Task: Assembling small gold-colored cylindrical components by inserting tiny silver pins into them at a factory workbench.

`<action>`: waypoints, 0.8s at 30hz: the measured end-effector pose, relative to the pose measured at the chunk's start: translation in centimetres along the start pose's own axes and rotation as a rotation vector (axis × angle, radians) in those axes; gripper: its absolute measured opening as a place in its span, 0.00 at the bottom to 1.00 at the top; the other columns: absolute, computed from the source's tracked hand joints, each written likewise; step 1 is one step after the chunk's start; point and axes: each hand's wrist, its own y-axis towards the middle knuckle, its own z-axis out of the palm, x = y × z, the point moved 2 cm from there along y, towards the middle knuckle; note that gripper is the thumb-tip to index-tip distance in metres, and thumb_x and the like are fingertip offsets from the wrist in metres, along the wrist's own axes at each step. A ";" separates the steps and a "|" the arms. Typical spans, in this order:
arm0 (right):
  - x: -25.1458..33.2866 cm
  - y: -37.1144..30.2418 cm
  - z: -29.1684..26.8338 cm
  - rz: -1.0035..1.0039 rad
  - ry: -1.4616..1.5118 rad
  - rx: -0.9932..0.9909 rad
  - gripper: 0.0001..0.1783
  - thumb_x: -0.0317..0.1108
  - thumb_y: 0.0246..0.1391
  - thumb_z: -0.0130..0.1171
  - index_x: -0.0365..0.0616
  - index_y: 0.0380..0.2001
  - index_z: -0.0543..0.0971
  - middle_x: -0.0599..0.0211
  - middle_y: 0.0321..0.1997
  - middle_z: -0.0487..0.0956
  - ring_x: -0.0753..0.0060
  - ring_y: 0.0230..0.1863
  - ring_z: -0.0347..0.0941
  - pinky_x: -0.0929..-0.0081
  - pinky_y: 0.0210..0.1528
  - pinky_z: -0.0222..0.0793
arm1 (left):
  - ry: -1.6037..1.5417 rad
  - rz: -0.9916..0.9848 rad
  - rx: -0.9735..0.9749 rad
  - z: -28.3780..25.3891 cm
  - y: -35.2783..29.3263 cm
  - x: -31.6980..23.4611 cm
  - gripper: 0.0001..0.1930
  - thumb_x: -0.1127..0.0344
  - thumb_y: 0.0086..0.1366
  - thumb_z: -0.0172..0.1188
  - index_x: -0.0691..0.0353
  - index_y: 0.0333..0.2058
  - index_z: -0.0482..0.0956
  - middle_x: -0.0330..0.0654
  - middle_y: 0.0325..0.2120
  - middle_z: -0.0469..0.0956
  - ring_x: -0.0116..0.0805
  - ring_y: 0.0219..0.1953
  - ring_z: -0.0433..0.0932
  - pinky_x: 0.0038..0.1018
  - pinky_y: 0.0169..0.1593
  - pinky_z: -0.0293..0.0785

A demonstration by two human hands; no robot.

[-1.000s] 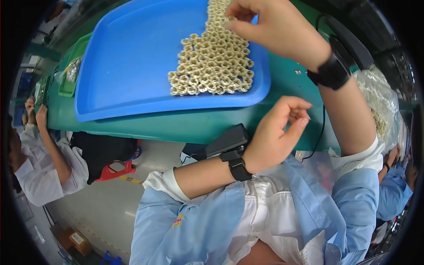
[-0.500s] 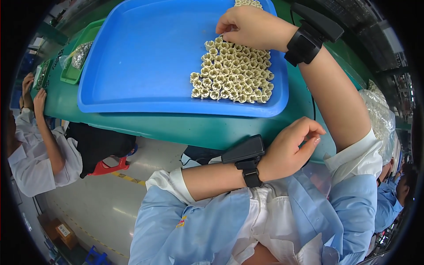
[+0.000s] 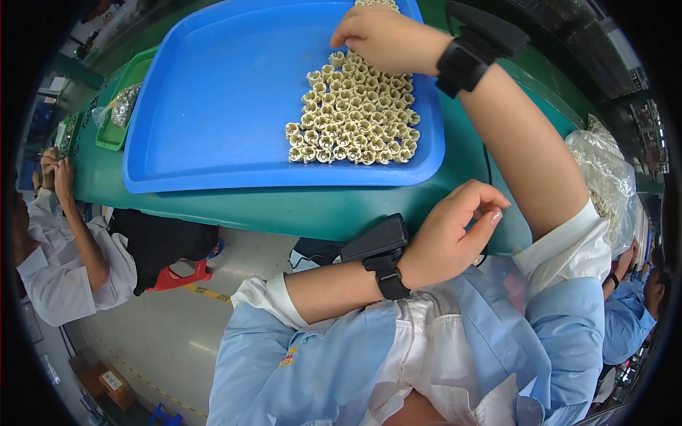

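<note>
Many small cream-coloured, notched ring-shaped parts (image 3: pixel 348 121) stand packed in rows on the right side of a blue tray (image 3: pixel 213 99). Over the far part of these rows hovers my right hand (image 3: pixel 391 39), its thumb and forefinger slightly apart. Just below those fingertips, one cream part (image 3: pixel 337 59) stands upright at the edge of the group. My left hand (image 3: pixel 451 231) is held before my body, near the table's front edge. Its fingers curl inward with thumb and forefinger close together; whatever lies inside the curl is hidden. Both wrists wear black strapped devices.
The tray rests on a green table (image 3: pixel 284 209). A green bin (image 3: pixel 114 124) with a bag of small parts stands left of it. A clear bag (image 3: pixel 604 170) of pale pieces sits at right. Another person (image 3: pixel 78 255) works at far left, beside a red stool (image 3: pixel 177 277).
My right hand has loosened its pinch and lifted slightly off the cream part at the group's edge. The left hand keeps its curled pose. The whole view has shifted a little.
</note>
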 end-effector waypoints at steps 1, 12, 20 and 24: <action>-0.3 0.0 0.8 0.002 -0.001 -0.004 0.12 0.26 0.46 0.44 0.37 0.32 0.76 0.52 0.33 0.76 0.54 0.36 0.71 0.68 0.40 0.67 | -0.005 0.001 0.000 0.0 0.0 0.0 0.08 0.76 0.61 0.47 0.64 0.39 0.67 0.37 0.31 0.69 0.22 0.34 0.68 0.18 0.39 0.65; 0.3 -0.8 -0.9 0.090 0.106 -0.076 0.10 0.28 0.51 0.47 0.40 0.35 0.76 0.67 0.40 0.74 0.66 0.42 0.69 0.74 0.46 0.64 | 0.001 -0.016 -0.008 0.0 -0.1 -0.2 0.07 0.76 0.61 0.47 0.65 0.39 0.67 0.37 0.32 0.69 0.21 0.34 0.68 0.19 0.40 0.65; 1.2 -13.7 -10.4 0.481 0.385 -0.432 0.08 0.29 0.51 0.48 0.34 0.27 0.74 0.57 0.26 0.73 0.66 0.29 0.70 0.76 0.35 0.66 | -0.070 0.010 -0.085 -0.3 0.1 0.6 0.07 0.76 0.59 0.49 0.65 0.38 0.68 0.39 0.31 0.70 0.25 0.31 0.69 0.20 0.37 0.66; 0.7 -26.1 -11.6 0.768 0.329 -0.611 0.13 0.34 0.54 0.51 0.34 0.37 0.74 0.74 0.30 0.74 0.81 0.32 0.67 0.84 0.38 0.63 | -0.080 -0.052 -0.088 -0.1 0.0 0.7 0.07 0.76 0.59 0.50 0.66 0.38 0.68 0.40 0.33 0.69 0.25 0.35 0.68 0.19 0.40 0.64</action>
